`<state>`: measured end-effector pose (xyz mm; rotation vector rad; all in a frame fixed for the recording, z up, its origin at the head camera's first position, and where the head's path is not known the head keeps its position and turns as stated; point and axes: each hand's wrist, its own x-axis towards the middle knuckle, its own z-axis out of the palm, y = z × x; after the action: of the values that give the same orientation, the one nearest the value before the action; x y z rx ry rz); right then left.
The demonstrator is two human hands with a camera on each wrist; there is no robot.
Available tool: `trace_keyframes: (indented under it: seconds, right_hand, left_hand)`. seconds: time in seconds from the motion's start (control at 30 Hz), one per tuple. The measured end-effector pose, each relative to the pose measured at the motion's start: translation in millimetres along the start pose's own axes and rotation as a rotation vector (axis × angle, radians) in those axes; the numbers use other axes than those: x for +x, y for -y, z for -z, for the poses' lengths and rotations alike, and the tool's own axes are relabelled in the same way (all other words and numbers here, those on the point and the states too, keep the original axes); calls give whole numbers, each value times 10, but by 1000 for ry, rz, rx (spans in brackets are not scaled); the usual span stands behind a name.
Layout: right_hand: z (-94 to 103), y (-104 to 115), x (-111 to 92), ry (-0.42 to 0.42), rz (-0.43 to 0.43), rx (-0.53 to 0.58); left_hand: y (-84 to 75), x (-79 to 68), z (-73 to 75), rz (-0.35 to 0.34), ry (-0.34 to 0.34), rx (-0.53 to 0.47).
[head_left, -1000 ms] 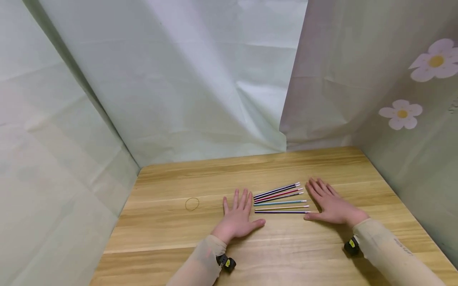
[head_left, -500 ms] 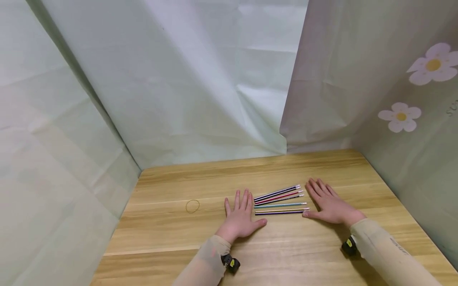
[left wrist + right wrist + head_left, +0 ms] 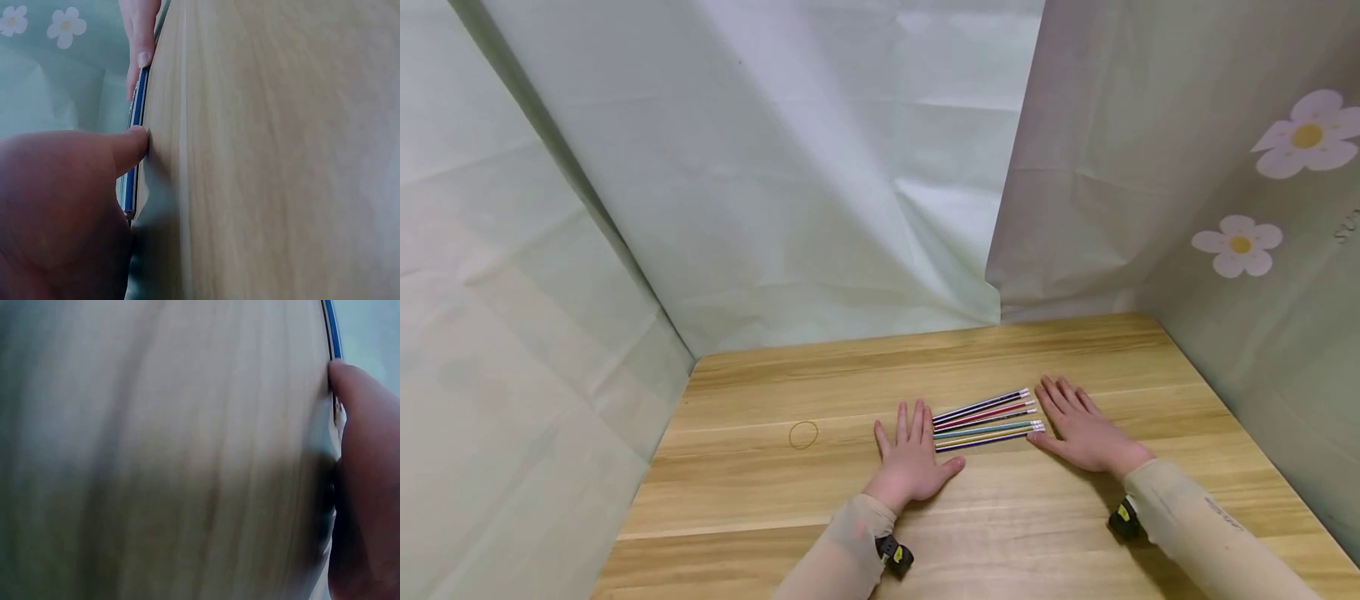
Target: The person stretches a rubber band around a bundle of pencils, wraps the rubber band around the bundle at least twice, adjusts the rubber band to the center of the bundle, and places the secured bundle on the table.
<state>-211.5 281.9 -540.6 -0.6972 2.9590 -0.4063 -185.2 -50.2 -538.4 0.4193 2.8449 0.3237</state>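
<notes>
a person's two bare hands lie flat on a wooden table [image 3: 760, 492], one at each end of a small row of coloured pencils [image 3: 985, 420]. the left hand [image 3: 913, 461] rests palm down with fingers straight and spread, its fingertips just at the pencils' pointed ends. the right hand [image 3: 1081, 429] is also flat, fingers straight, with its thumb against the eraser ends. neither hand grips anything; both only touch or press from the sides.

the pencils lie side by side near the middle of the table, fanned a little, the far ones angled away from the near ones. in the left wrist view the thumb [image 3: 128, 150] touches the table beside a blue pencil [image 3: 136, 134]. a thin rubber band [image 3: 802, 433] lies well apart to the left.

a likely slip: because the pencils are round and not parallel, pressure from both ends could make one pop upward, roll away or slide over its neighbour. uneven pushing by one hand could skew the whole row toward the other side.
</notes>
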Motion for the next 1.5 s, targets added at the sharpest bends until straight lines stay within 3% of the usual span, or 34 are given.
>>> trace_keyframes:
  seconds: [0.27,0.53,0.77,0.93,1.3,1.5]
  right_hand:
    - [-24,83,57,-53,11,20]
    - [-23,128,106,-16,-49,11]
    - [-61,104,118,-50,-16,13]
    - [-91,71,129,-88,14,10]
    - [-41,132,129,-55,6,-25]
    - [-71,211,84,-33,5,-38]
  left_hand:
    - [-39,84,-117,44,1,-6]
    - [-152,70,-79,80,31,-31]
    - [-243,43,-12,111,5,-39]
    - [-227,107,-75,130,16,-28]
    - [-202,172,-96,142,47,-24]
    - [-124,191,-71,138,15,-6]
